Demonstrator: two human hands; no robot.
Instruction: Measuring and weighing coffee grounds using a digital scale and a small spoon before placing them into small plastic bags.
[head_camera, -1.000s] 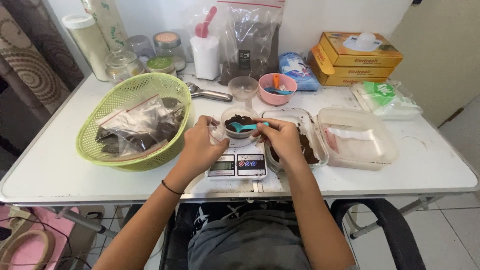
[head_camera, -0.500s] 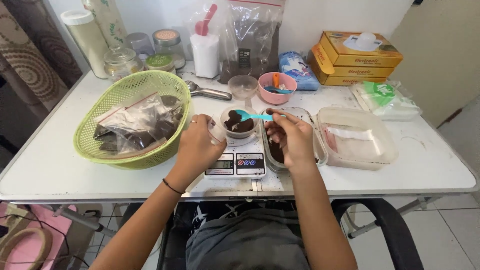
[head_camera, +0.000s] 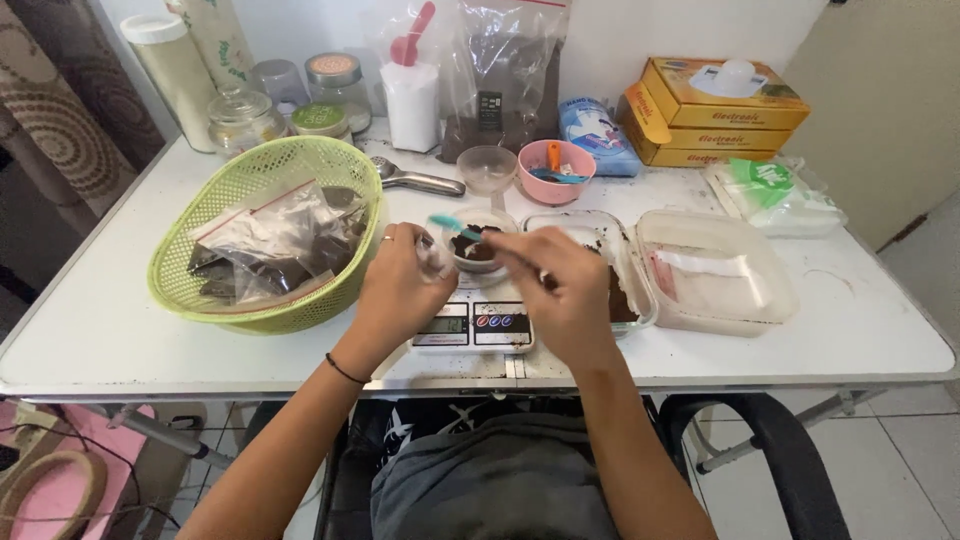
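— While the left hand (head_camera: 398, 283) curls around the near-left side of the small clear cup (head_camera: 470, 243), where does that cup sit?
— On the digital kitchen scale (head_camera: 474, 325), at its far end; the cup holds a dark brown powder. The left fingers are closed loosely on its wall.
— And the right hand (head_camera: 560, 283)?
— It hovers over the scale's right half, fingers pinched on a teal spoon (head_camera: 452, 224) whose bowl points left over the cup's rim. The hand is blurred, so I cannot tell how tight the pinch is.
— What lies around the scale?
— Just right of it, a clear plastic tub (head_camera: 618, 262) with more brown powder, its open lid (head_camera: 715, 270) further right. Left of the scale, a green mesh basket (head_camera: 262, 232) of filled clear pouches. Behind the scale, a pink bowl (head_camera: 556, 170), a metal scoop (head_camera: 418, 181) and an empty clear cup (head_camera: 487, 165).
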